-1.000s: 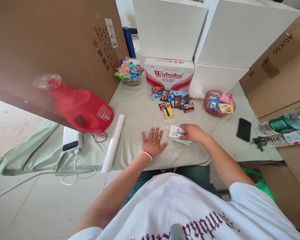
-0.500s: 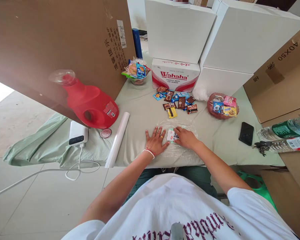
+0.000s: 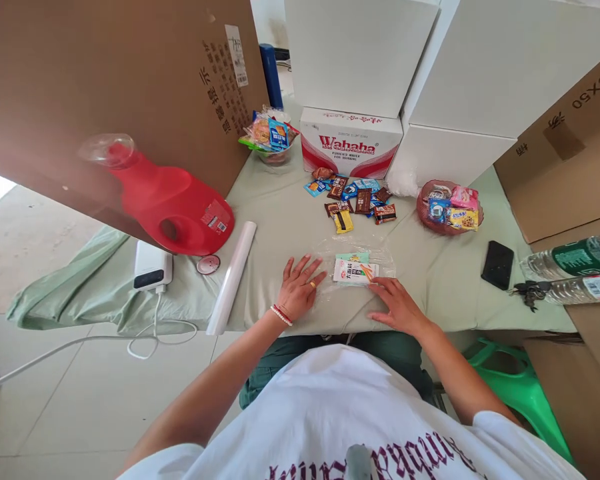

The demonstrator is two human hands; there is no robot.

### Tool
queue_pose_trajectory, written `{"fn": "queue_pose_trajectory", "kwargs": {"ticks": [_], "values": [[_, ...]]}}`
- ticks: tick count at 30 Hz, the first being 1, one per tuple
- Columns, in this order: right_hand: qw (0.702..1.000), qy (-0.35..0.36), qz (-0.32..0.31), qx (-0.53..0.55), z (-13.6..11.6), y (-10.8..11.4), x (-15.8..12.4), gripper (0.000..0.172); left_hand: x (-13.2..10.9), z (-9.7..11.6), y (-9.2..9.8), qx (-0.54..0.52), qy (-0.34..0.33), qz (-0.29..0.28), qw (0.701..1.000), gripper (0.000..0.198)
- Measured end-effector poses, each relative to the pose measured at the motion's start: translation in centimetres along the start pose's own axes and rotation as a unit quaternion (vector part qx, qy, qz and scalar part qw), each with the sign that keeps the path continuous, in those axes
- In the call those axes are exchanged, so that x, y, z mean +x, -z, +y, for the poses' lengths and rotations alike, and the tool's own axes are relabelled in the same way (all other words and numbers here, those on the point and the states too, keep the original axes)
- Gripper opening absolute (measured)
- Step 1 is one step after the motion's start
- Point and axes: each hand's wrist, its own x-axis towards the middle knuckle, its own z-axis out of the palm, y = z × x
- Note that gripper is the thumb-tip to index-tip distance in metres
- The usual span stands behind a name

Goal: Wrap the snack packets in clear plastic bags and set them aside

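Observation:
A white snack packet (image 3: 349, 272) with dark print and orange sticks pictured on it lies on a sheet of clear plastic film (image 3: 325, 250). Behind it a pale green packet (image 3: 356, 257) shows partly from underneath. My left hand (image 3: 300, 288) rests with fingers spread on the left edge of the film, apart from the packets. At the lower right corner of the white packet is my right hand (image 3: 396, 305), its fingers apart; the fingertips are at the packet's edge, and I cannot tell if they touch it.
Several wrapped snacks (image 3: 363, 201) lie before a Wahaba carton (image 3: 351, 143). On the right are a red basket (image 3: 430, 223) of snacks, a black phone (image 3: 497, 265) and water bottles (image 3: 575, 257). A red jug (image 3: 177, 200), plastic roll (image 3: 234, 277) and power bank (image 3: 153, 263) stand left.
My right hand has drawn back to the right and towards me, uncovering the white packet. My left hand has slid left, away from the packets. The view has shifted slightly.

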Motion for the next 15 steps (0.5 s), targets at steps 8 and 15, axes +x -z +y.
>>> {"fn": "queue_pose_trajectory", "kwargs": {"ticks": [8, 15], "values": [[0.992, -0.061, 0.059, 0.095, 1.0, 1.1, 2.6, 0.033, -0.6, -2.1, 2.0, -0.084, -0.071, -0.153, 0.982, 0.087], [0.973, -0.152, 0.022, 0.174, 3.1, 2.7, 6.9, 0.03, 1.1, -0.1, -0.1, -0.103, 0.015, -0.07, 0.992, 0.029]]}}
